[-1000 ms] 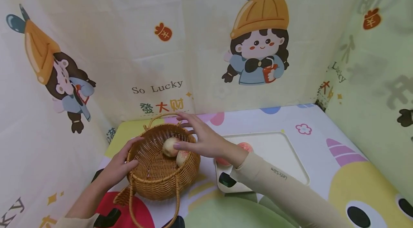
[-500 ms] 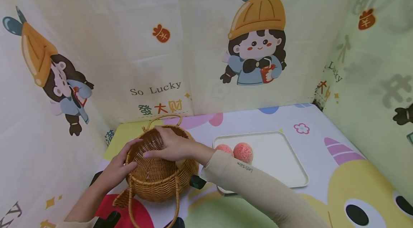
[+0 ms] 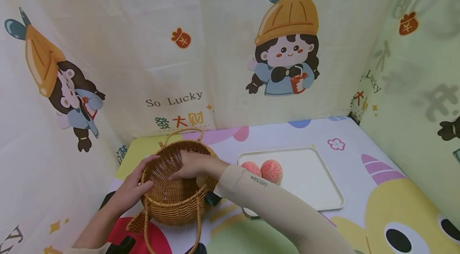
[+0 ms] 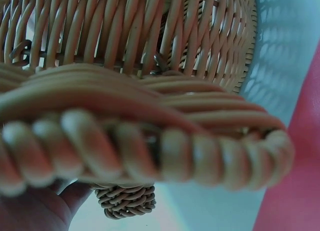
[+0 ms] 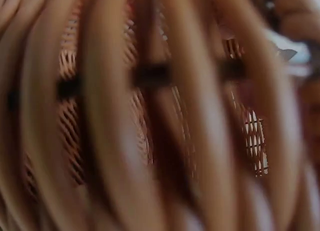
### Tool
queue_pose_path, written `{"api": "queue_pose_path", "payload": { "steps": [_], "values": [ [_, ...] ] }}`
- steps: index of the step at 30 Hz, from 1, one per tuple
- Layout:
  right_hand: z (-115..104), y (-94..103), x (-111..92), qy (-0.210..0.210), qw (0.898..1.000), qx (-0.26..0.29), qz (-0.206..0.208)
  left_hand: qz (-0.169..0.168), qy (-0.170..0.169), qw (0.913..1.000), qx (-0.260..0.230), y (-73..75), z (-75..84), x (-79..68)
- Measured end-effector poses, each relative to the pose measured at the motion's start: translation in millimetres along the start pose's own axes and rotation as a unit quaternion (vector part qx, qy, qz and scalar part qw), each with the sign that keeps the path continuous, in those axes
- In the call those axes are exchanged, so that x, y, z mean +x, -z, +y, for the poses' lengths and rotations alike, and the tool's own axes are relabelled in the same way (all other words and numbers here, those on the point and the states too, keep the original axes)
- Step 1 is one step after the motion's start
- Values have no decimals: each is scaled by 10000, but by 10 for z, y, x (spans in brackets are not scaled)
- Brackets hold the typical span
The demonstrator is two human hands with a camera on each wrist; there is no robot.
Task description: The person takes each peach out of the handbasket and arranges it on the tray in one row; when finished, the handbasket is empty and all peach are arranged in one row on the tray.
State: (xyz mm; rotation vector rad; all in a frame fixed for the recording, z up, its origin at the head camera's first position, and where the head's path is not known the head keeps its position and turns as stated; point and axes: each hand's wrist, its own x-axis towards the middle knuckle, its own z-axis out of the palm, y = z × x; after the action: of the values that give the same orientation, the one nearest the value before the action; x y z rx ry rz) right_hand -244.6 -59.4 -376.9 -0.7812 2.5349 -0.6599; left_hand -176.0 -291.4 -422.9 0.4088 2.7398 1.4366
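A brown wicker basket (image 3: pixel 176 212) stands at the left of the table, its mouth tipped toward me. My left hand (image 3: pixel 134 182) grips its left rim, thumb on the near side; the left wrist view has the braided weave (image 4: pixel 140 151) close up. Inside the basket is my right hand (image 3: pixel 194 165), thumb toward the left, most fingers hidden below it; I cannot tell whether they hold anything. A pale peach (image 3: pixel 201 182) shows partly under the right wrist. Blurred wicker strands of the basket (image 5: pixel 200 116) fill the right wrist view.
Two pink, speckled peaches (image 3: pixel 272 171) lie at the left side of a white tray (image 3: pixel 309 178), right of the basket. My right sleeve (image 3: pixel 266 198) crosses over the tray's near left corner. The basket's loop handles (image 3: pixel 197 226) hang forward and stand at the back.
My right hand has moved left and down from above the basket's right rim into it, covering one of the two pale peaches there. The left hand stays on the rim.
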Motion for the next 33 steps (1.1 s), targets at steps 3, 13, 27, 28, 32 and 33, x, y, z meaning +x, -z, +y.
{"api": "queue_pose_path", "payload": {
  "steps": [3, 13, 27, 28, 32, 33],
  "values": [
    [4, -3, 31, 31, 9997, -233, 85, 1, -25, 10000, -14, 3, 0, -1],
    [35, -43, 76, 915, 9812, -1697, -5, 41, -60, 9999, 92, -4, 19, 9],
    [-16, -137, 12, 983, 9751, -1944, -421, 41, -49, 10000, 39, -12, -5, -1],
    [-21, -149, 14, 1037, 9736, -1982, -444, 46, -49, 10000, 43, -12, -5, -1],
    [-44, -210, 30, 1094, 9717, -2025, -534, 48, -67, 10000, 50, -13, -12, -3],
    [-51, -224, 33, 1093, 9716, -2024, -551, 48, -77, 9999, 49, -14, -14, -3]
  ]
}}
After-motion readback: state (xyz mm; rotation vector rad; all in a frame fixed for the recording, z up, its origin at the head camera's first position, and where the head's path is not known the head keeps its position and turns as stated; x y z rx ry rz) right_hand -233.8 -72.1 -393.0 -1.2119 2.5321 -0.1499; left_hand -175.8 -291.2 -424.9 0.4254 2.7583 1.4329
